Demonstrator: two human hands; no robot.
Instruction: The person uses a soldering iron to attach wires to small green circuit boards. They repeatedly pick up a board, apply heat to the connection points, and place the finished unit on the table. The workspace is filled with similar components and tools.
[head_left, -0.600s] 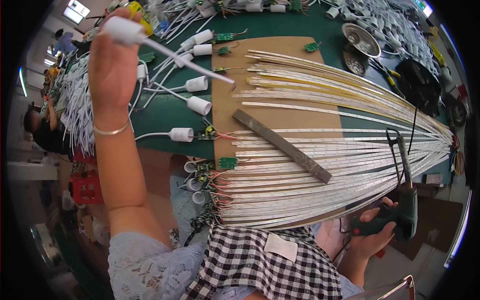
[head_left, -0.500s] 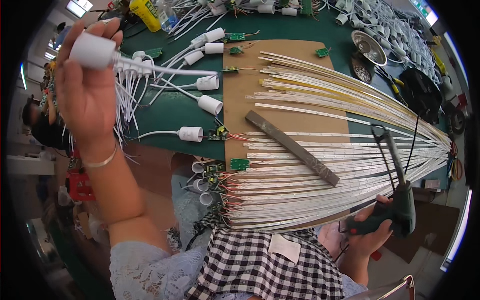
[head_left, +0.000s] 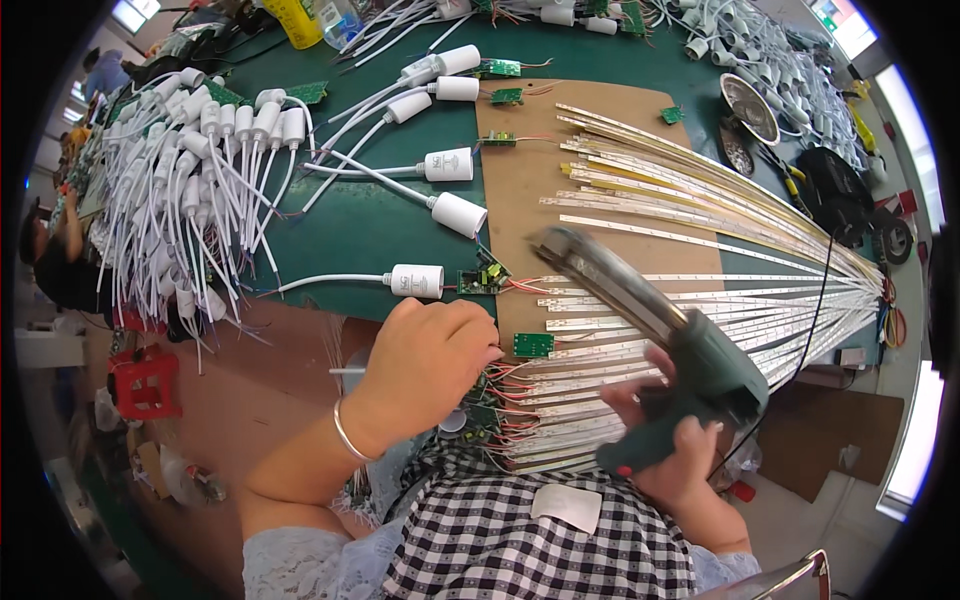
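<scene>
My left hand (head_left: 430, 345) is closed, fingertips together at the near edge of the board, beside circuit boards with red wires; whatever they pinch is hidden. Just beyond it lies a white lamp socket (head_left: 416, 281) with a white cable, joined to a green and yellow circuit board (head_left: 484, 277). My right hand (head_left: 665, 440) grips a dark green pistol-grip tool (head_left: 715, 375) by its handle. Its blurred metal front is above the LED strips (head_left: 790, 310) and overlaps a grey bar (head_left: 590, 262). A small green circuit board (head_left: 533, 345) sits between my hands.
Many white cabled sockets (head_left: 190, 180) are heaped on the green table (head_left: 340, 230) at left. The strips fan over a brown board (head_left: 600, 90). A metal bowl (head_left: 749, 108) and more sockets (head_left: 770, 70) stand far right. A black cord (head_left: 812, 340) crosses the strips.
My left hand came down from the upper left to the circuit boards; the white socket it held no longer shows in it. The tool in my right hand moved left over the strips.
</scene>
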